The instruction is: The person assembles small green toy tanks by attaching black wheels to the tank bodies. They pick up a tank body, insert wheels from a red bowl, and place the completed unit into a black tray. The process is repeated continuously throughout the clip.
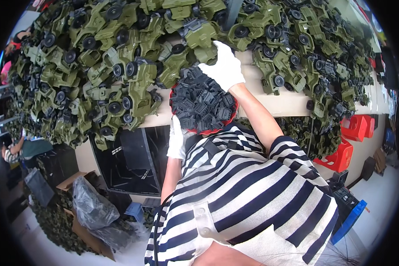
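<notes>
One white-gloved left hand (177,139) is beside one round red basket (208,132) — dozens of black plastic parts (202,99) inside; one white-gloved right hand (226,68), at one olive-green plastic toy vehicle (198,36). Grasping — I cannot tell.

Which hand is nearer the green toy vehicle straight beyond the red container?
Right: your right hand is beside the green toy vehicle; your left hand is farther back, by the red container.

Passage: table strip (252,76) between right hand (224,66) and right-side jeeps (279,66). Left: narrow gap only, basket (234,116) to piled jeeps (139,95). Ahead: dense jeeps (201,37) and grey post (233,14) block the way. Right forearm (260,114) crosses table edge.
</notes>
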The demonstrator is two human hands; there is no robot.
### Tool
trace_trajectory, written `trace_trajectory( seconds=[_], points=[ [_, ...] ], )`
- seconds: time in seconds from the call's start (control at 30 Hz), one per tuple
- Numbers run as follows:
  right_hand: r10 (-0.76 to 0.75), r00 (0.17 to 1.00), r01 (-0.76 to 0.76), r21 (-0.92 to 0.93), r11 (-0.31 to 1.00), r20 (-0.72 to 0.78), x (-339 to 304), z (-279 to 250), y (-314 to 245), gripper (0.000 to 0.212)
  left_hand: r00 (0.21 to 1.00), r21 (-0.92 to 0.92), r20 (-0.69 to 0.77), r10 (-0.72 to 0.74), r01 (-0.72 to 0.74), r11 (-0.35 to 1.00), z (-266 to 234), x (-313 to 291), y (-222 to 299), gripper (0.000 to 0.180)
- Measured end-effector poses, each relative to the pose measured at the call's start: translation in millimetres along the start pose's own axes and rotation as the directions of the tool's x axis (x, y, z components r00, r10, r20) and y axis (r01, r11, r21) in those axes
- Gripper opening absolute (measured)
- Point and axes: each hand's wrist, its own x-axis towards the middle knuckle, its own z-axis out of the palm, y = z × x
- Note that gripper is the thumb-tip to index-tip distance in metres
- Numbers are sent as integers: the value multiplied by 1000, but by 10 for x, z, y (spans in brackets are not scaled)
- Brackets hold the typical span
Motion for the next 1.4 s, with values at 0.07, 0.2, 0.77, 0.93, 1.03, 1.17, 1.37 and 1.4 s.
trace_trajectory(
  seconds=[0.07,0.2,0.77,0.93,1.03,1.17,1.37,1.4],
  points=[
    [-6,998,6,-4,1000,56,7,-67,26,84,1000,2,-14,-6,6,1000,-19,-19,-15,68],
    [-223,971,213,-109,971,-88,36,-47,217,74,999,30,-24,40,-40,999,-67,-25,-85,67],
    [-184,976,213,-334,918,116,-122,-119,723,51,891,566,-207,404,-228,792,-223,107,-136,53],
    [-298,952,301,-353,886,63,-182,-136,712,46,614,887,339,713,-462,-24,567,-133,913,50],
    [-411,911,390,-335,858,8,-176,-194,837,47,620,888,392,679,-447,-104,961,352,988,58],
    [-480,877,453,-293,842,-25,-98,-396,818,48,771,899,438,462,-368,-236,1100,432,1086,61],
    [-502,851,457,-252,853,-154,-95,-534,565,43,569,741,668,480,-568,-358,825,334,973,45],
    [-493,857,449,-248,858,-154,-70,-500,544,43,585,738,672,454,-577,-350,823,306,994,45]
  ],
)
